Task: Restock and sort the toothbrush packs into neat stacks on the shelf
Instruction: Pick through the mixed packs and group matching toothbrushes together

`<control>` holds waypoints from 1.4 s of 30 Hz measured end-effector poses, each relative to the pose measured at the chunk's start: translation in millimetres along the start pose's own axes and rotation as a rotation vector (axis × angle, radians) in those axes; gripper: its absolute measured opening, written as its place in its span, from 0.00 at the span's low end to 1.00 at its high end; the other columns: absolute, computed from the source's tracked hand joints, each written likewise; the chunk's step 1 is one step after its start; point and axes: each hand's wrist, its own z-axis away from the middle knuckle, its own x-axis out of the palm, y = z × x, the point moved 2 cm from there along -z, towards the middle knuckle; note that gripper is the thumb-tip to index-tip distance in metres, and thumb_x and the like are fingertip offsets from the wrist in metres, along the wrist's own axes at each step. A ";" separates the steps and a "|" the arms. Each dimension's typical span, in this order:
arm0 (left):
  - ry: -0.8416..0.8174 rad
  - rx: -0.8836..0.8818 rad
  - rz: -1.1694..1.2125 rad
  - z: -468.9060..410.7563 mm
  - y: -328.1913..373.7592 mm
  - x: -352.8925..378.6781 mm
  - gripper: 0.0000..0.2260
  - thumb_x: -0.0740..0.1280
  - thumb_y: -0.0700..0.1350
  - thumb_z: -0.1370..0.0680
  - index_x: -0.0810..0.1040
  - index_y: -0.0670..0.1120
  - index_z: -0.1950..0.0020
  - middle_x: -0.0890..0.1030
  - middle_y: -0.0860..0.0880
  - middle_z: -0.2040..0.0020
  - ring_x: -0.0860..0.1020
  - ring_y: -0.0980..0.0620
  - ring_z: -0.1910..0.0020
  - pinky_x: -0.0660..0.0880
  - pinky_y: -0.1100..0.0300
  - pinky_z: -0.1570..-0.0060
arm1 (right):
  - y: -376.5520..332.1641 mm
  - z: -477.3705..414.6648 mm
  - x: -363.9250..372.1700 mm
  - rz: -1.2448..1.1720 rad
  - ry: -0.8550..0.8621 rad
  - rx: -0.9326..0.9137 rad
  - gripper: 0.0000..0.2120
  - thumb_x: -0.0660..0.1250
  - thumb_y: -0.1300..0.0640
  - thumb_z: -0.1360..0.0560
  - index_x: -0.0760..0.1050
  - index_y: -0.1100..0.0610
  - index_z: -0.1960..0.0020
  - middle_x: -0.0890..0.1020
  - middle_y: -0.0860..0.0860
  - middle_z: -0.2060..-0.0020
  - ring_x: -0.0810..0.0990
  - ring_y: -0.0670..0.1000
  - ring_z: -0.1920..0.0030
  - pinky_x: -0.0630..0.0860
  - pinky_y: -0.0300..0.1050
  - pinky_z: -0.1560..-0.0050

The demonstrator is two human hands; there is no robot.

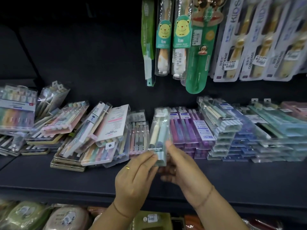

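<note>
A clear two-brush toothbrush pack (159,130), one cream and one pale green brush, is held upright above the dark shelf (232,176). My left hand (134,176) pinches its lower left edge, and my right hand (181,168) grips its lower right side with the thumb on the front. Behind the pack lie purple toothbrush packs (189,130) in tidy stacks. To the left, a jumbled heap of pastel multi-brush packs (93,133) leans at mixed angles. Clear and blue packs (232,133) are stacked to the right.
Kids' toothbrush packs (179,39) and white "KIDS" packs (249,40) hang on hooks above the right half. More loose packs (16,113) pile up at far left. The shelf's front strip is bare. Soap-box-like goods (66,216) sit on the shelf below.
</note>
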 end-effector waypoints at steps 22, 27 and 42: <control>-0.571 -1.308 0.528 -56.2 -16.4 93.6 0.28 0.61 0.51 0.17 0.53 0.54 0.20 0.60 0.51 0.21 0.63 0.47 0.25 0.62 0.46 0.27 | -108.5 0.2 -164.3 0.266 0.577 -0.367 0.14 0.69 0.51 0.23 0.77 0.62 0.48 0.79 0.55 0.63 0.74 0.48 0.78 0.71 0.40 0.79; -0.557 -1.329 0.577 -58.3 -14.9 93.2 0.27 0.61 0.50 0.17 0.53 0.54 0.20 0.59 0.51 0.21 0.63 0.47 0.25 0.62 0.49 0.29 | -113.2 -12.9 -163.1 0.645 0.682 -0.364 0.19 0.66 0.41 0.24 0.75 0.57 0.59 0.78 0.53 0.70 0.79 0.56 0.65 0.72 0.46 0.64; -0.443 -0.500 -0.365 -46.7 -62.7 3.6 0.26 0.70 0.53 0.26 0.74 0.41 0.32 0.76 0.43 0.35 0.74 0.44 0.36 0.74 0.47 0.41 | -38.8 9.7 -28.7 0.347 0.131 -0.490 0.09 0.63 0.54 0.21 0.78 0.56 0.56 0.80 0.53 0.67 0.78 0.48 0.69 0.75 0.38 0.68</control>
